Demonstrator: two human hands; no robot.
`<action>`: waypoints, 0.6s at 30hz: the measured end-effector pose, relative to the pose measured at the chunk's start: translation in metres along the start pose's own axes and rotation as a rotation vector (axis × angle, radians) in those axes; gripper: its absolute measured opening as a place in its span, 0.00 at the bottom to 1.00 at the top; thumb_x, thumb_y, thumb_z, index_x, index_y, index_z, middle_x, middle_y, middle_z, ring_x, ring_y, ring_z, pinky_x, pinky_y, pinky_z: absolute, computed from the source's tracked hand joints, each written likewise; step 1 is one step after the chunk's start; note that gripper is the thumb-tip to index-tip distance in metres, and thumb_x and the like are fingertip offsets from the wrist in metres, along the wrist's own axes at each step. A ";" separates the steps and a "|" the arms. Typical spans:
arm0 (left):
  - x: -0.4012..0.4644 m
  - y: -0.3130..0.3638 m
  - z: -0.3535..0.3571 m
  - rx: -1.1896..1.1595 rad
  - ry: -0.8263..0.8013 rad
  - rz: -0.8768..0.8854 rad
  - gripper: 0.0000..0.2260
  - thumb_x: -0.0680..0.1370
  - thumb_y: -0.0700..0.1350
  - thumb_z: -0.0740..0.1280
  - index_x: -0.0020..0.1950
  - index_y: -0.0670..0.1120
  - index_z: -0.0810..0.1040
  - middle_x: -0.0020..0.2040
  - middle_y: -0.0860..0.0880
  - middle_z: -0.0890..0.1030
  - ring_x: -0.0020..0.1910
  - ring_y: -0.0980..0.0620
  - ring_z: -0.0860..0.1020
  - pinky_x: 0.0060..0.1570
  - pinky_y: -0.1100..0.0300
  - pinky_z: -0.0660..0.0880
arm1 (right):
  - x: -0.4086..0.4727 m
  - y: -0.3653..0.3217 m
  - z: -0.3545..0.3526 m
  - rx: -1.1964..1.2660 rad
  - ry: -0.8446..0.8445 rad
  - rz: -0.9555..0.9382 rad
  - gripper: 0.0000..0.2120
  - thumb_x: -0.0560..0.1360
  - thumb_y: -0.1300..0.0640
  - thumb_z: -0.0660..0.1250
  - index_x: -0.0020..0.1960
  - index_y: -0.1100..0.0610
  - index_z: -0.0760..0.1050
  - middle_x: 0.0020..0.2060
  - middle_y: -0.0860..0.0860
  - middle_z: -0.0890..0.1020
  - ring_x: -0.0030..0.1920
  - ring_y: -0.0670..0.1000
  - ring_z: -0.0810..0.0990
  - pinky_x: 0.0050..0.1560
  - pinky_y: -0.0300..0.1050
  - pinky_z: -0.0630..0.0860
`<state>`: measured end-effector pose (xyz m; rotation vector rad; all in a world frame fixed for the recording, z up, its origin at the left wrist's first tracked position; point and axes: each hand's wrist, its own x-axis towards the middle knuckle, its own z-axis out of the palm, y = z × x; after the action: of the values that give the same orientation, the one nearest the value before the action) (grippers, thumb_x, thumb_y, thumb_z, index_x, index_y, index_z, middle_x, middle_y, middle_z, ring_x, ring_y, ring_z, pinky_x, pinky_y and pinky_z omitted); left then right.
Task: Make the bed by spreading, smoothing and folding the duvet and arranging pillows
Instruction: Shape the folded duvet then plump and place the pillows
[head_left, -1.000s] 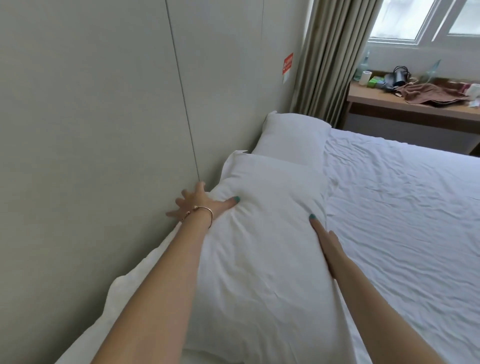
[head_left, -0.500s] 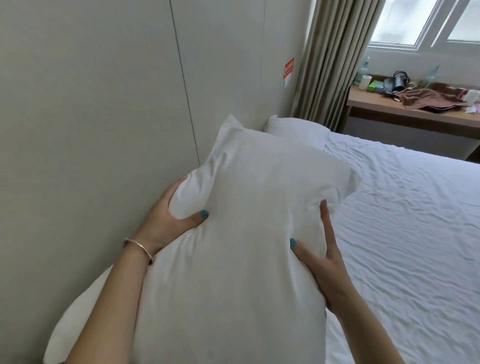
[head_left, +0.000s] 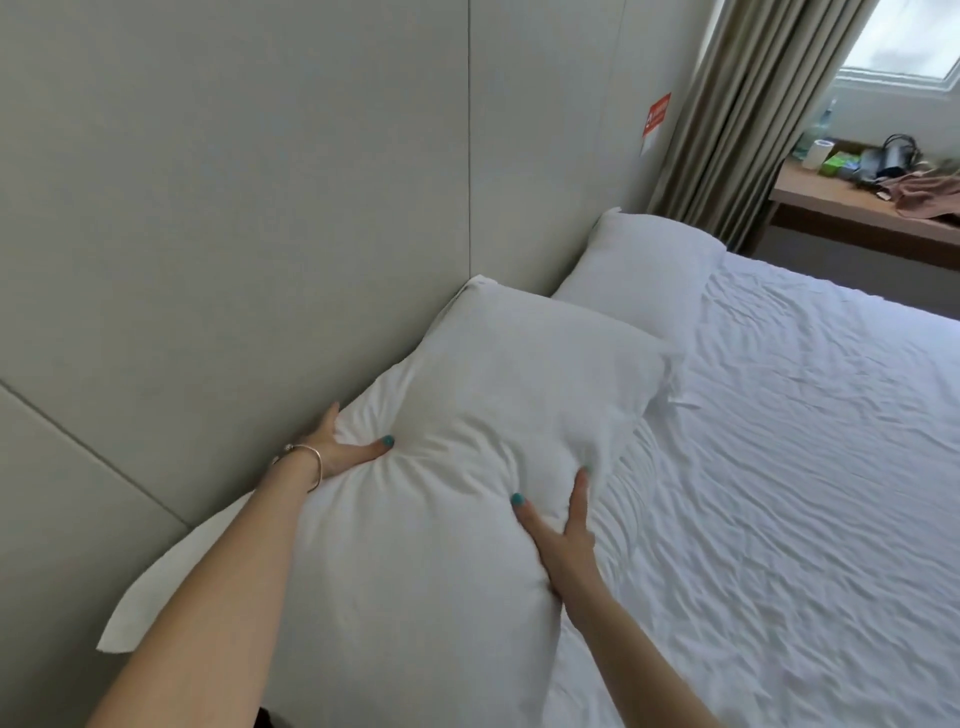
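Gripping pillow (head_left: 467, 415), left hand (head_left: 340, 454), right hand (head_left: 563, 535)

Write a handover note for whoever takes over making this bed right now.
Left hand: grips the near pillow on its wall side, thumb pressed in.
Right hand: grips the pillow's other side.
Near pillow lies by the headboard wall, its far end overlapping the far pillow.
Done: duvet spread, though wrinkled.
Left: set and square the near pillow, smooth the duvet.

Bed (head_left: 779, 493), two pillows (head_left: 457, 467) (white)
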<state>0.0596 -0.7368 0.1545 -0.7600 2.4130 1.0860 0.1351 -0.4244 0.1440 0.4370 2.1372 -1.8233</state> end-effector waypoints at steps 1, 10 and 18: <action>-0.001 0.002 0.002 -0.031 0.016 0.040 0.65 0.45 0.78 0.70 0.77 0.58 0.50 0.73 0.53 0.65 0.70 0.47 0.67 0.70 0.48 0.64 | -0.002 -0.003 0.001 0.016 -0.008 -0.018 0.50 0.63 0.32 0.73 0.71 0.25 0.39 0.74 0.50 0.62 0.71 0.56 0.67 0.72 0.57 0.64; -0.013 0.014 -0.042 0.060 0.230 0.400 0.33 0.54 0.72 0.70 0.58 0.72 0.69 0.62 0.53 0.76 0.59 0.49 0.76 0.60 0.48 0.74 | -0.034 -0.034 0.017 0.012 -0.129 -0.303 0.49 0.72 0.46 0.73 0.73 0.28 0.38 0.70 0.43 0.59 0.68 0.45 0.65 0.70 0.44 0.63; -0.011 -0.020 -0.030 0.403 0.145 0.042 0.47 0.57 0.75 0.63 0.74 0.63 0.60 0.71 0.44 0.69 0.68 0.41 0.68 0.66 0.49 0.68 | -0.052 0.004 0.037 -0.290 -0.172 0.007 0.48 0.65 0.32 0.69 0.67 0.22 0.35 0.65 0.60 0.64 0.65 0.59 0.69 0.68 0.50 0.65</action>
<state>0.0764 -0.7674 0.1679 -0.6692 2.6587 0.5403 0.1852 -0.4624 0.1566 0.2101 2.2259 -1.4565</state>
